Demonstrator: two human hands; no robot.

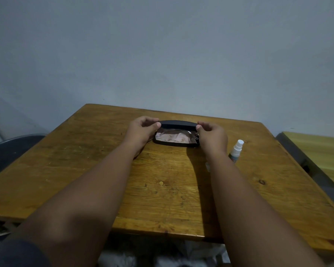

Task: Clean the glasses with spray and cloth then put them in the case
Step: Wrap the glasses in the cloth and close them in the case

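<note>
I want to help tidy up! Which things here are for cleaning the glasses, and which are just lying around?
For the job: case, glasses and pinkish cloth inside it, spray bottle.
Just there: wooden table, second table, dark chair.

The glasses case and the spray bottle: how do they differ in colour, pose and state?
The glasses case is black and lies flat; the spray bottle is white-topped and stands upright. The case is open, its lid held by the left hand and right hand; the bottle is untouched. Both rest on the wooden table.

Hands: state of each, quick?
Left hand: pinching the left end of the case lid.
Right hand: pinching the lid's right end.
</note>
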